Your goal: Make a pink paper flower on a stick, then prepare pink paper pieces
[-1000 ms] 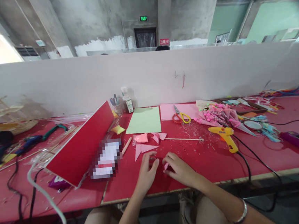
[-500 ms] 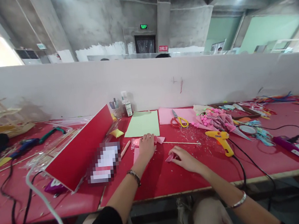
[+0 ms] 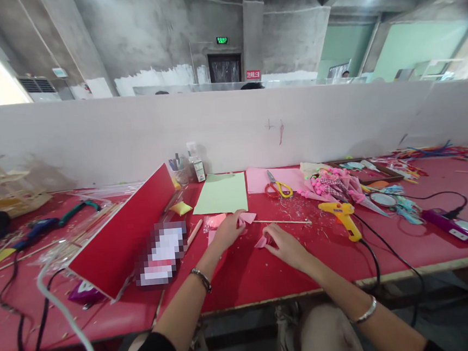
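My left hand [image 3: 230, 232] has its fingers curled closed at the near side of a pink paper piece [image 3: 248, 217]. A thin wooden stick [image 3: 281, 222] extends rightward from that piece; whether they are joined I cannot tell. Just left of this hand lies a clear packet with pink material [image 3: 215, 222], and more pink paper [image 3: 211, 237] shows beneath it. My right hand [image 3: 283, 245] pinches a small folded pink piece [image 3: 260, 242] between thumb and fingers, slightly above the red tabletop [image 3: 251, 283].
Green paper [image 3: 221, 193], scissors [image 3: 280, 188] and pink sheets [image 3: 259, 180] lie behind the hands. To the right are a yellow glue gun [image 3: 346, 220] with its cord and a pink bouquet [image 3: 337, 183]. Leftward are a phone [image 3: 162, 253] and a leaning red board [image 3: 120, 237].
My left hand has shifted off the clear packet, and its fingers have curled by the pink paper piece. The right hand still pinches its small piece, turned slightly.
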`<act>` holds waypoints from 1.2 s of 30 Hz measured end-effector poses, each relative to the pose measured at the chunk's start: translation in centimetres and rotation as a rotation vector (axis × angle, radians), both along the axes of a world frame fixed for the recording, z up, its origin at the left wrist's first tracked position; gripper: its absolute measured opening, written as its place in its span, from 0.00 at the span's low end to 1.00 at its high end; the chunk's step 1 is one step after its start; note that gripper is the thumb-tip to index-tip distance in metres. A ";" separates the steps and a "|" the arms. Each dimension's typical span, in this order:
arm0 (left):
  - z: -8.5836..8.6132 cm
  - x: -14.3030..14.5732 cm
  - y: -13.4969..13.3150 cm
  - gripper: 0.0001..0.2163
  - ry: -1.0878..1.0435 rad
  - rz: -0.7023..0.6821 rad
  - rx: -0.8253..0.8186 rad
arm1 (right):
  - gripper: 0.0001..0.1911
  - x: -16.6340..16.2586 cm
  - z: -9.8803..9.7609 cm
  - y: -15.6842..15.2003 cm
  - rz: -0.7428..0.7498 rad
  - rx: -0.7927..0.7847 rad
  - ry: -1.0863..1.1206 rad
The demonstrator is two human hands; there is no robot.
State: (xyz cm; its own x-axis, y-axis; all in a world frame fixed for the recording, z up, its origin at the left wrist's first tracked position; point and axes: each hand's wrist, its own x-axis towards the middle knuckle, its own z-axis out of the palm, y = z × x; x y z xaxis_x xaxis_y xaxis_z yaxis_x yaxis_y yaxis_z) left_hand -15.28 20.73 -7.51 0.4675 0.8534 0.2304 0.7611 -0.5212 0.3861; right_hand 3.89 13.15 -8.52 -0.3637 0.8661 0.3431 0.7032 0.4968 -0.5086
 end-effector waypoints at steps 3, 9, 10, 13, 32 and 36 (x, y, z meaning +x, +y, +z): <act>-0.1 -0.4 -1.2 0.25 -0.022 -0.085 -0.034 | 0.07 0.0 0.2 0.3 0.074 -0.034 -0.017; -0.5 -1.3 -2.5 0.16 -0.045 -0.082 -0.040 | 0.08 0.5 0.2 0.9 0.131 -0.084 -0.048; -0.6 -1.4 -2.5 0.12 -0.051 -0.081 -0.038 | 0.07 0.5 0.2 1.0 0.118 -0.094 -0.048; -0.8 -1.4 -2.6 0.07 -0.081 -0.105 -0.036 | 0.06 0.5 0.0 1.3 0.094 -0.105 -0.028; 0.3 0.0 -4.8 0.10 -0.237 -0.229 -0.076 | 0.05 -0.5 -0.2 1.4 0.193 -0.355 0.410; 0.4 0.2 -5.5 0.13 -0.243 -0.219 -0.078 | 0.05 -0.2 -0.6 1.7 0.161 -0.332 0.381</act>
State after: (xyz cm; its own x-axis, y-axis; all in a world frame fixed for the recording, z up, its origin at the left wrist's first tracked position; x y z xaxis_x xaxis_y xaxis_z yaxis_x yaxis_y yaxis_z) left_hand -15.05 15.23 -7.11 0.5814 0.7580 0.2955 0.5151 -0.6241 0.5875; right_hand 3.70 14.85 -9.09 -0.4039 0.8940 0.1939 0.3660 0.3522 -0.8614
